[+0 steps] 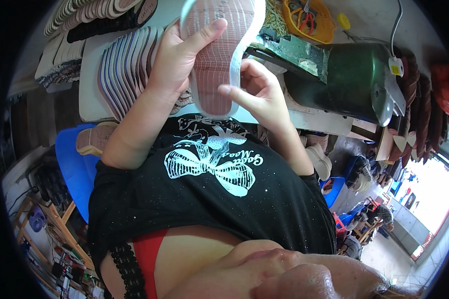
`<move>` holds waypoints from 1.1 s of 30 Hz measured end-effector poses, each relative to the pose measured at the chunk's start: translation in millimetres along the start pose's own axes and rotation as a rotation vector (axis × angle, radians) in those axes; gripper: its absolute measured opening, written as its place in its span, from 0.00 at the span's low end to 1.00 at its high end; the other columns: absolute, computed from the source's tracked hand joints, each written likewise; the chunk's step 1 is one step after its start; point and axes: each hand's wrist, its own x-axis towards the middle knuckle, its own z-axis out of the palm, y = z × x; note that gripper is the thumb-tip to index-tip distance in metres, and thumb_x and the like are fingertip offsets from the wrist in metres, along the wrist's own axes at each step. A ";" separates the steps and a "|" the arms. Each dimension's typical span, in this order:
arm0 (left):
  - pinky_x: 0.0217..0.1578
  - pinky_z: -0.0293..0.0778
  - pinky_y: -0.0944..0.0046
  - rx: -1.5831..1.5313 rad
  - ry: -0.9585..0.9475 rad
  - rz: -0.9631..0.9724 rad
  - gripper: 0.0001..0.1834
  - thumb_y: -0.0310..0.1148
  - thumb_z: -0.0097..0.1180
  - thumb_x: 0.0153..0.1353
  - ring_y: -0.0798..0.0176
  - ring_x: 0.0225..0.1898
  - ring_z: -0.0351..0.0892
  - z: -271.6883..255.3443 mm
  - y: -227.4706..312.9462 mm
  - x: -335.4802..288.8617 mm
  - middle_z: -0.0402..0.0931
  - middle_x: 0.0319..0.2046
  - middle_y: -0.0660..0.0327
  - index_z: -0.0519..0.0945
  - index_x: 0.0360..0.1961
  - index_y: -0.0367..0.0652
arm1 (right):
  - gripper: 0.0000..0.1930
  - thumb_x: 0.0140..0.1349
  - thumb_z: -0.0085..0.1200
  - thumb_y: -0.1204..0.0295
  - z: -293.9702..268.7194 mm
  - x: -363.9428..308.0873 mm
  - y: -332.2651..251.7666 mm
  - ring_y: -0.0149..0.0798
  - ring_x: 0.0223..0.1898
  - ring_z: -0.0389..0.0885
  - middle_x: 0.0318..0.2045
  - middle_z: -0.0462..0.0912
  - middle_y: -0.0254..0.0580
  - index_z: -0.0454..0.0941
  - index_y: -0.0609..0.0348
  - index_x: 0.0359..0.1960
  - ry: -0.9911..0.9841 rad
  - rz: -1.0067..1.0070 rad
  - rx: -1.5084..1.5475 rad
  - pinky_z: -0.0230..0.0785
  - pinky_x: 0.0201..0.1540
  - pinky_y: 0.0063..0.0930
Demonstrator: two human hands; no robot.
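A shoe insole (215, 67), reddish brown with pale lines and a white edge, is held up in front of my chest, over the near edge of the table. My left hand (177, 60) grips its left side, with the thumb lying across the top face and the fingers hidden behind. At the lower right edge, my right hand (262, 94) pinches the insole; its thumb rests on the face and its other fingers curl behind the rim. Beside my left forearm, a fanned row of insoles (129, 67) with striped edges lies on the white table (91, 102).
A dark green machine (341, 79) with a rounded body stands to the right. Beyond it, a yellow basket (325, 32) contains red-handled tools. More insole stacks (60, 55) fill the far left. A blue chair (72, 164) is at my left side. Other people (384, 214) sit in the right background.
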 end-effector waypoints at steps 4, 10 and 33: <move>0.38 0.78 0.72 -0.305 -0.105 -0.223 0.19 0.38 0.62 0.63 0.71 0.35 0.82 12.3 -2.4 -3.3 0.82 0.37 0.61 0.77 0.49 0.35 | 0.22 0.63 0.61 0.62 -10.3 16.8 17.9 0.33 0.48 0.79 0.47 0.79 0.40 0.71 0.63 0.52 -0.111 -0.032 0.653 0.71 0.53 0.30; 0.39 0.78 0.71 -0.146 -0.097 -0.088 0.17 0.35 0.62 0.62 0.72 0.35 0.82 22.4 -13.6 -5.6 0.82 0.37 0.59 0.78 0.48 0.34 | 0.16 0.56 0.66 0.73 -19.9 36.2 18.6 0.34 0.39 0.83 0.38 0.84 0.40 0.79 0.67 0.44 0.007 -0.230 0.487 0.76 0.44 0.27; 0.49 0.74 0.62 0.444 0.005 0.300 0.34 0.37 0.74 0.46 0.62 0.44 0.79 15.1 -46.1 28.1 0.78 0.45 0.51 0.72 0.51 0.31 | 0.10 0.61 0.62 0.69 -49.9 27.2 20.1 0.25 0.26 0.77 0.25 0.82 0.35 0.82 0.66 0.31 -0.005 0.176 0.112 0.71 0.31 0.17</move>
